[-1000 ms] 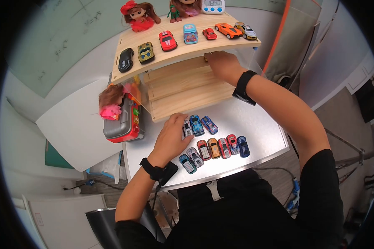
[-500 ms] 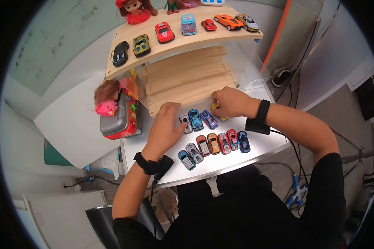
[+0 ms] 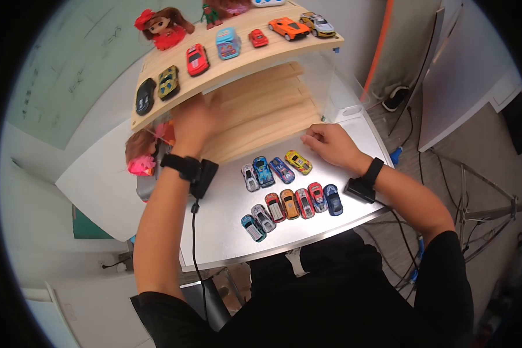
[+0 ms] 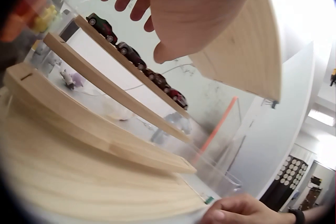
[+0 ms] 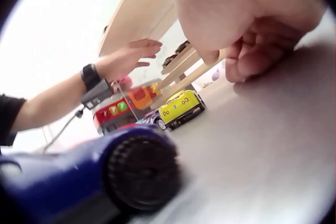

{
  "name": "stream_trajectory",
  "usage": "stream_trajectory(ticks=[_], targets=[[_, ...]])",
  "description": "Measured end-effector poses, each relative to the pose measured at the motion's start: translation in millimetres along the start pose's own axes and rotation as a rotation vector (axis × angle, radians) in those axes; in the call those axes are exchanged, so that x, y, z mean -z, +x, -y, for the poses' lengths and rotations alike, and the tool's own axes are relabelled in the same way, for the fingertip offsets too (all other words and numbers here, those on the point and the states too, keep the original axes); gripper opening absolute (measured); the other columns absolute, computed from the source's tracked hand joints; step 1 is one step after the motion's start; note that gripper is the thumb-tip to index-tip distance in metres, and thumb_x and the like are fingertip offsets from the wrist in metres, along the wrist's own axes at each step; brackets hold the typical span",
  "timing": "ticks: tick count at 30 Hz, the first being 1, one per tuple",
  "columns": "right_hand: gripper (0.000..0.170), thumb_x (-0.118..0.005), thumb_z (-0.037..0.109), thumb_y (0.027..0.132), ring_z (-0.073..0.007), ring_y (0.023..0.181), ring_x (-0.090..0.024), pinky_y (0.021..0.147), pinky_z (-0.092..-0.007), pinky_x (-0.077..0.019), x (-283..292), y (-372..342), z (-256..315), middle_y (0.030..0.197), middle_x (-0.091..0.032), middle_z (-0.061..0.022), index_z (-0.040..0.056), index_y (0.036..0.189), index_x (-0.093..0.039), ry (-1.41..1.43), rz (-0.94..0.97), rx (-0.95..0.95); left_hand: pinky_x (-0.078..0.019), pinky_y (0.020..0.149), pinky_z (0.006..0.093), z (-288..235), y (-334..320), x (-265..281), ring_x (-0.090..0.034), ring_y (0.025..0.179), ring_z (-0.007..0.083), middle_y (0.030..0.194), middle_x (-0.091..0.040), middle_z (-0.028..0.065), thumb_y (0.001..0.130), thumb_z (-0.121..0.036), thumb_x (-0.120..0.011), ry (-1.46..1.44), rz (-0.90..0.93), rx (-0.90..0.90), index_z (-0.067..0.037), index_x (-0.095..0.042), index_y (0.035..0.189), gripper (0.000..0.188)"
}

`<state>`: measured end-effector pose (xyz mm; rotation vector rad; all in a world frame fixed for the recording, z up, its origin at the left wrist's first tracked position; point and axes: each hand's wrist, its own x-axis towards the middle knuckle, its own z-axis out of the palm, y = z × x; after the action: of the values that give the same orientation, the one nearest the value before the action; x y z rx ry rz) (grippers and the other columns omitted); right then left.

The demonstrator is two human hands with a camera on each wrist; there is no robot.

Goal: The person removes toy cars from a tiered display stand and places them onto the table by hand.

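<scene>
My left hand point(image 3: 194, 123) reaches into the wooden shelf point(image 3: 255, 124), under its top board, partly hidden and blurred. In the left wrist view its fingers are spread and hold nothing, near a row of dark toy cars point(image 4: 130, 56) on the farthest step. My right hand point(image 3: 333, 144) rests on the table with fingers loosely curled around nothing. Beside it stands a yellow toy car point(image 3: 298, 162), at the right end of a row with a blue-and-purple car point(image 3: 282, 170), a bright blue car point(image 3: 263, 171) and a silver-white car point(image 3: 250, 177).
A second row of several toy cars point(image 3: 289, 204) stands nearer the table's front edge. More cars, such as a red one point(image 3: 197, 60), and a doll point(image 3: 165, 29) stand on the top board point(image 3: 238, 66). Clear side panels point(image 3: 330, 87) flank the shelf. Another doll point(image 3: 140, 153) lies to the left.
My right hand has brought the yellow car from the shelf to the back row's right end and let go of it. My left hand has moved from the silver-white car up into the shelf.
</scene>
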<state>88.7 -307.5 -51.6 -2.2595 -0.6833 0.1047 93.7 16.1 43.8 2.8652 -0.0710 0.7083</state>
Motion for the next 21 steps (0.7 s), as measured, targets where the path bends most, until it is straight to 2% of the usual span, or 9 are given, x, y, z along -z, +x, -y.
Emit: stream_trajectory(ticks=[1,2,5,7,10,12,14,17,21], targets=[[0.031,-0.066,0.029,0.101,-0.0141,0.064,-0.064,0.063,-0.0298,-0.0499,-2.9,-0.1,-2.2,0.071,-0.068,-0.0080,-0.0002,0.093,-0.072,0.114,-0.021,-0.050,-0.0394,0.114,0.0523,1.8,13.5,-2.2,-0.046,0.136,0.0485,0.151,-0.046,0.0294,0.096,-0.039,-0.063,0.049,0.142,0.176,-0.002,-0.050,0.145,0.063],[0.031,-0.067,0.029,0.101,-0.0123,0.064,-0.062,0.063,-0.0291,-0.0493,-5.8,0.2,-4.4,0.072,-0.068,-0.0070,-0.0001,0.092,-0.072,0.230,-0.042,-0.100,-0.0394,0.114,0.0523,14.4,28.2,-10.4,-0.046,0.136,0.0485,0.151,-0.046,0.0294,0.096,-0.039,-0.063,0.055,0.150,0.164,-0.002,-0.050,0.145,0.063],[0.034,-0.069,0.034,0.098,-0.0238,0.062,-0.064,0.059,-0.0365,-0.0489,-14.9,-0.1,-11.1,0.070,-0.069,-0.0111,0.0020,0.086,-0.073,0.311,-0.133,-0.054,-0.0295,0.123,0.0510,79.8,56.6,-55.4,-0.035,0.148,0.0455,0.159,-0.038,0.0285,0.099,-0.040,-0.056,0.385,0.270,-0.079,-0.005,-0.043,0.153,0.066],[0.034,-0.069,0.034,0.098,-0.0240,0.062,-0.064,0.059,-0.0365,-0.0489,-13.9,-1.8,-10.3,0.070,-0.069,-0.0110,0.0022,0.086,-0.073,0.311,-0.147,-0.034,-0.0486,0.106,0.0511,96.7,65.8,-73.8,-0.062,0.124,0.0411,0.138,-0.062,0.0233,0.102,-0.020,-0.051,0.635,-0.188,-0.384,-0.010,-0.059,0.141,0.041],[0.035,-0.068,0.035,0.098,-0.0248,0.061,-0.065,0.059,-0.0366,-0.0488,-7.7,-2.1,-7.5,0.069,-0.068,-0.0112,0.0023,0.085,-0.073,0.315,-0.159,-0.007,-0.0465,0.109,0.0497,87.4,70.7,-66.3,-0.060,0.128,0.0395,0.140,-0.061,0.0245,0.102,-0.019,-0.051,0.815,-0.026,-0.403,-0.013,-0.058,0.143,0.042],[0.037,-0.068,0.035,0.099,-0.0262,0.061,-0.064,0.059,-0.0371,-0.0489,-3.6,-2.6,-5.1,0.068,-0.068,-0.0118,0.0020,0.084,-0.072,0.321,-0.123,-0.008,-0.0440,0.110,0.0491,93.5,78.5,-80.6,-0.057,0.131,0.0406,0.141,-0.059,0.0249,0.104,-0.030,-0.054,0.611,-0.084,-0.364,-0.010,-0.057,0.143,0.045],[0.036,-0.067,0.035,0.099,-0.0239,0.061,-0.063,0.060,-0.0358,-0.0481,-3.8,-1.6,-7.7,0.068,-0.067,-0.0117,0.0015,0.087,-0.072,0.333,-0.101,-0.018,-0.0431,0.108,0.0501,69.5,71.6,-70.8,-0.055,0.131,0.0439,0.142,-0.058,0.0265,0.104,-0.045,-0.057,0.034,-0.010,-0.153,-0.005,-0.058,0.143,0.055],[0.035,-0.067,0.034,0.100,-0.0231,0.061,-0.063,0.060,-0.0352,-0.0475,-3.3,-1.5,-9.2,0.069,-0.067,-0.0121,0.0010,0.089,-0.071,0.350,-0.077,-0.012,-0.0410,0.108,0.0500,65.7,68.1,-68.0,-0.053,0.132,0.0453,0.142,-0.057,0.0288,0.102,-0.057,-0.056,-0.113,-0.022,-0.082,-0.003,-0.059,0.140,0.067],[0.036,-0.066,0.034,0.100,-0.0270,0.063,-0.065,0.061,-0.0375,-0.0484,-4.2,-1.2,-9.0,0.071,-0.069,-0.0137,0.0014,0.087,-0.071,0.347,-0.080,0.000,-0.0378,0.111,0.0511,60.2,62.1,-59.5,-0.052,0.134,0.0459,0.142,-0.056,0.0305,0.102,-0.060,-0.052,0.024,0.007,-0.017,-0.001,-0.058,0.142,0.071]])
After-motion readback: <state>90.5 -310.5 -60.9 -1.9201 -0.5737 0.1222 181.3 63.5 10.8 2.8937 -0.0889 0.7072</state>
